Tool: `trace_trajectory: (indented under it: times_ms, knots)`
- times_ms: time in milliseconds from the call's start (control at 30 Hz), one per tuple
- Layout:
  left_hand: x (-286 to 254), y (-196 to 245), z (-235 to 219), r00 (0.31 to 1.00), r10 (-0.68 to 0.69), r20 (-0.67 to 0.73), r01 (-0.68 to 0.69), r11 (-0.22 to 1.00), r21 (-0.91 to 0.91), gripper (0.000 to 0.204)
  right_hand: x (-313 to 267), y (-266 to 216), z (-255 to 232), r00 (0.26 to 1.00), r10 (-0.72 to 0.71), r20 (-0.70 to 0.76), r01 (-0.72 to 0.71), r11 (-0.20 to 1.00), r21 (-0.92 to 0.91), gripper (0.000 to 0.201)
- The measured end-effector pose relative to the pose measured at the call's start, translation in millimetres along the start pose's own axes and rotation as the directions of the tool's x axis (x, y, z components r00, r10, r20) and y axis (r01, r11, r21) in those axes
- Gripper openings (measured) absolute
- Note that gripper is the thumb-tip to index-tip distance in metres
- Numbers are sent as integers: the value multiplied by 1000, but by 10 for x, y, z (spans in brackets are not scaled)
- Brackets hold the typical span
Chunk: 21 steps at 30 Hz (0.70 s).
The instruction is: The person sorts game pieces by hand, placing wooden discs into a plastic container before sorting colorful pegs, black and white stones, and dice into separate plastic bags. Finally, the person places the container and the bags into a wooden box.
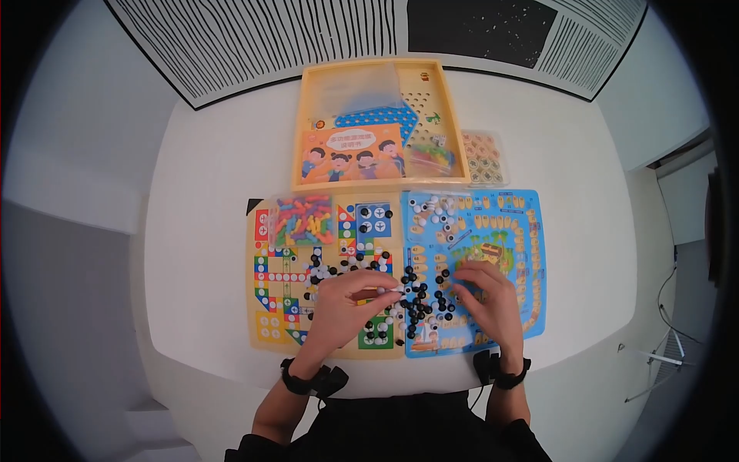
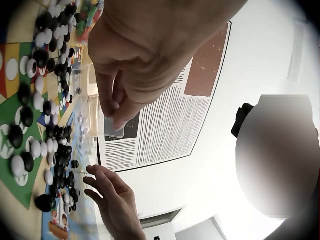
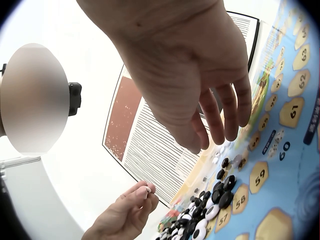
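Note:
My left hand [image 1: 346, 304] is over the seam between two game boards, pinching a small white game piece [image 3: 148, 189] between thumb and fingertips. Under and around it, black and white pieces lie heaped, with a dense cluster of black pieces [image 1: 419, 304] just past the fingertips. My right hand [image 1: 491, 304] hovers above the blue path board [image 1: 537, 269], palm down and fingers loosely bent, with nothing between them in the right wrist view. Several black pieces [image 3: 225, 192] lie below its fingers. Left of the seam is the ludo-style board [image 1: 265, 343], partly covered by the left hand.
A wooden tray [image 1: 299, 131] at the back holds an orange booklet [image 1: 350, 150], a blue star grid and a bag of coloured pieces [image 1: 431, 156]. A box of colourful pegs [image 1: 304, 219] stands on the left board. White pieces [image 1: 435, 208] lie at the blue board's top. A pack of round tokens [image 1: 483, 158] lies beside the tray.

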State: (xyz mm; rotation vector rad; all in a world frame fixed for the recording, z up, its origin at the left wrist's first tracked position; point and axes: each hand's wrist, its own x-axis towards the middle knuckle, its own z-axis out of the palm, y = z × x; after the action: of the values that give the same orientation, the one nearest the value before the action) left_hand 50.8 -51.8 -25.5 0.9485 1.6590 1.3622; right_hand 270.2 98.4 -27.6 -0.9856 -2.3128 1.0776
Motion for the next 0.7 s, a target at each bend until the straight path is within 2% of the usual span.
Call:
trace_trajectory:
  times_ms: [233,300,333,400,433,500,700]
  knots:
    - [-13,49,38,999,-35,-20,37,991,125,18,5,24,15,999,-42,18,42,999,13,19]
    - [-20,6,67,998,57,-41,-48,983,179,18,4,29,17,999,-51,14,51,999,12,18]
    - [-20,-10,64,998,57,-38,-49,982,181,18,3,31,18,998,-52,18,52,999,14,18]
    - [-19,-38,51,977,214,19,-207,918,337,20,0,33,22,998,-53,21,52,998,18,18]
    - [-1,-50,48,977,214,19,-208,918,338,20,-3,32,25,999,-45,29,45,999,25,18]
    - [69,-55,39,943,331,33,-314,853,418,19,-9,37,33,999,-39,37,38,999,33,18]
    - [454,109,-113,911,411,-40,-308,740,598,22,-19,16,45,998,-5,61,3,999,35,18]
